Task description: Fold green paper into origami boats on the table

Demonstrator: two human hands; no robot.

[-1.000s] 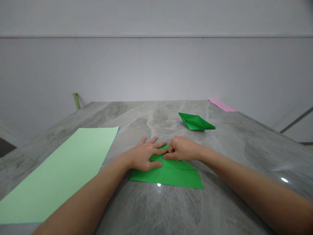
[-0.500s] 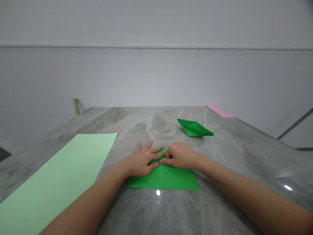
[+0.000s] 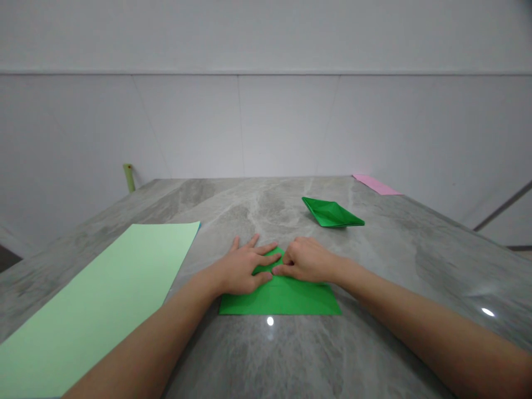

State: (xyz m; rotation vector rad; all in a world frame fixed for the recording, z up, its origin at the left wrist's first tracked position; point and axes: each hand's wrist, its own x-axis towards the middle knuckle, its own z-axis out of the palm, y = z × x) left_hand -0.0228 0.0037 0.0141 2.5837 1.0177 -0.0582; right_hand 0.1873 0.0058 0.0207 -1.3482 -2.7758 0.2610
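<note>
A dark green sheet of paper (image 3: 286,299), partly folded, lies flat on the grey marble table (image 3: 374,332) in front of me. My left hand (image 3: 245,269) rests palm down on its left half with the fingers stretched out and spread. My right hand (image 3: 305,259) is curled, its fingertips pinched against a fold of the green paper at the middle, right beside the left fingertips.
A large light green sheet (image 3: 103,293) lies on the table at the left. A folded dark green paper boat (image 3: 331,213) sits further back on the right. A pink sheet (image 3: 376,184) lies at the far right corner. A small green post (image 3: 129,177) stands at the far left edge.
Both hands stay on the green paper almost unmoved; the right fingertips have shifted slightly along the fold. The view has tilted a little between frames.
</note>
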